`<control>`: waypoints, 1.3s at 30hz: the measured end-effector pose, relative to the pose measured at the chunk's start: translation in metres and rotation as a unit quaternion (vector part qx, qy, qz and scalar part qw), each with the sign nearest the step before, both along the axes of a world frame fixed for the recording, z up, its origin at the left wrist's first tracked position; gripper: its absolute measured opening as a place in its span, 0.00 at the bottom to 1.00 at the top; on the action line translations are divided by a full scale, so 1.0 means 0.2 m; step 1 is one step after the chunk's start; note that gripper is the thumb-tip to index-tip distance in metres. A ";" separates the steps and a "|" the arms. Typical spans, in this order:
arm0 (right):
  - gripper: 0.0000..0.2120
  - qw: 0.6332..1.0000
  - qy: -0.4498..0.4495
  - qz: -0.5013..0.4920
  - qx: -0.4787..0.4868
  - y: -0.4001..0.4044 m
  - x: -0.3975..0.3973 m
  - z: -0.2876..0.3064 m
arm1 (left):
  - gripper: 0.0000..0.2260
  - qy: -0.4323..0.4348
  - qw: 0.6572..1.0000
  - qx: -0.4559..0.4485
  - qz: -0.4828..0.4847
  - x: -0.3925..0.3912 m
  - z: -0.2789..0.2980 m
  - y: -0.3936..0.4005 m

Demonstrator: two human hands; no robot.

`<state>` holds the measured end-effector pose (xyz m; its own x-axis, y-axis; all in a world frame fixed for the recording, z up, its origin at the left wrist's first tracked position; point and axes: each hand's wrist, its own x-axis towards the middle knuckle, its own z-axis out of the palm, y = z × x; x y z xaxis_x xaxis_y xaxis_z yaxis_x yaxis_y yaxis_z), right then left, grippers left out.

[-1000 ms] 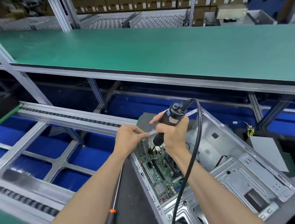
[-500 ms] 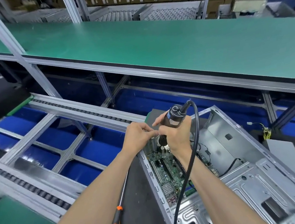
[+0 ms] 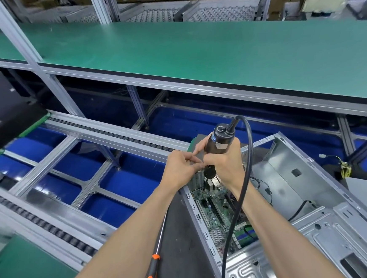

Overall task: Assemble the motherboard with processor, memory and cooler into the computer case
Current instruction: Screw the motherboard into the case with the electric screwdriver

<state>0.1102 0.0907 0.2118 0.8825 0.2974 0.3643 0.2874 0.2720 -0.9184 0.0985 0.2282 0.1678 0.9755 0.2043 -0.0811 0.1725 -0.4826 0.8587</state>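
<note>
The motherboard (image 3: 219, 210) lies flat inside the open computer case (image 3: 292, 196), against its left wall, with its far end hidden under the hands. The right hand (image 3: 225, 162) is wrapped around the barrel of a corded electric screwdriver (image 3: 217, 145), held upright with its tip pointing down into the far corner of the board. The left hand (image 3: 179, 168) rests on the case's rim, its fingertips pinched together right beside the tool's lower end; it probably steadies the bit or a screw, though the spot is too small to tell.

The board looks thin, stiff and fragile, studded with slots and small parts, so it is best handled by its bare edges and pressed only at the screw holes. A slipped bit could scar the traces, so firm, straight downward pressure seems wise. The sheet-metal case looks light but has sharp folded edges and may slide when pushed. The cable (image 3: 245, 178) loops over the right forearm and could drag across the board. A long orange-handled screwdriver (image 3: 153, 270) lies on the dark mat (image 3: 182, 248) beside the case.
</note>
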 end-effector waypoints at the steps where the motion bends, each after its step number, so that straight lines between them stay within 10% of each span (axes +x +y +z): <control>1: 0.13 1.000 0.000 -0.005 -0.006 0.00 0.00 0.00 | 0.10 0.001 1.000 0.004 0.002 0.00 0.00 0.00; 16: 0.11 1.000 0.014 -0.019 -0.017 0.02 -0.02 -0.03 | 0.12 0.007 1.000 0.001 -0.014 -0.01 0.03 0.00; 25: 0.11 0.936 0.146 -0.266 0.177 -0.28 -0.11 -0.08 | 0.08 0.011 0.987 0.157 0.021 -0.03 0.04 -0.05; 30: 0.09 0.842 0.266 -0.295 0.364 -0.52 -0.17 -0.08 | 0.06 -0.045 0.976 -0.140 0.162 -0.08 0.05 -0.05; 34: 0.11 0.770 0.319 -0.253 0.491 -0.60 -0.20 -0.07 | 0.13 -0.038 0.835 -0.474 0.276 -0.09 0.06 -0.04; 39: 0.10 0.715 0.344 -0.235 0.561 -0.56 -0.24 -0.09 | 0.15 -0.064 0.697 -0.670 0.246 -0.15 0.06 0.01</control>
